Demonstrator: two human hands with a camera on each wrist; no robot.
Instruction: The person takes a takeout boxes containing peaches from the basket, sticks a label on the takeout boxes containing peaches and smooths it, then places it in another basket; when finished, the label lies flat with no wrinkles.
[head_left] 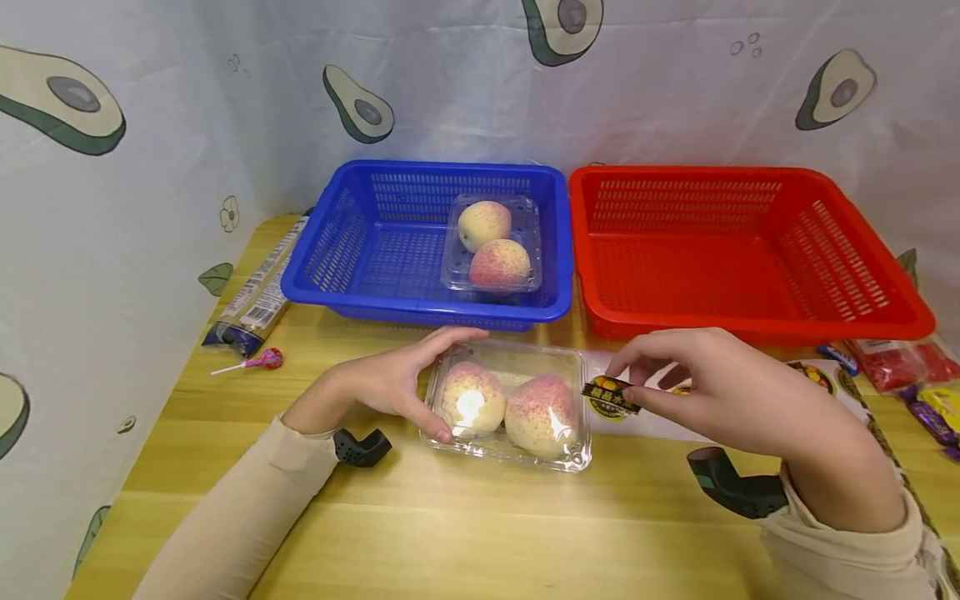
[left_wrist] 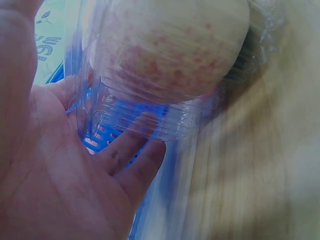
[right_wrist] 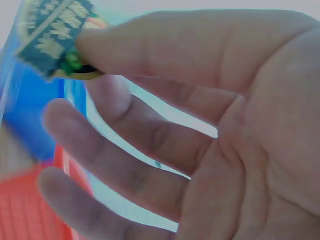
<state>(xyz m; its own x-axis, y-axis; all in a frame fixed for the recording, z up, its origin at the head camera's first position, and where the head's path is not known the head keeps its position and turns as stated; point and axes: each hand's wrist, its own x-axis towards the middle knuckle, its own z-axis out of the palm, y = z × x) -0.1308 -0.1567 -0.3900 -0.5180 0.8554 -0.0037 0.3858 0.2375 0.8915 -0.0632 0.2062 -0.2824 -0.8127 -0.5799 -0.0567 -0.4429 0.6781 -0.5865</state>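
A clear plastic box (head_left: 558, 361) with two pink-and-yellow peaches (head_left: 542, 414) inside lies on the wooden table. My left hand (head_left: 390, 375) holds its left end, thumb at the near side and fingers at the far side; the left wrist view shows the fingertips against the clear wall. Just right of the box, my right hand (head_left: 708, 387) pinches a black-and-gold sticker (head_left: 609, 395) between thumb and index finger. In the right wrist view the sticker (right_wrist: 55, 32) shows pale lettering on a dark band, and the other fingers are spread loosely. A white sheet of round stickers (head_left: 675, 427) lies beneath this hand.
Behind the box stands a blue basket (head_left: 412, 312) with another box of peaches (head_left: 492, 242). A red basket (head_left: 750, 325) adjoins it on the right. A lollipop (head_left: 266, 359) and a long packet (head_left: 258, 300) lie at left; wrapped sweets (head_left: 937, 408) lie at right.
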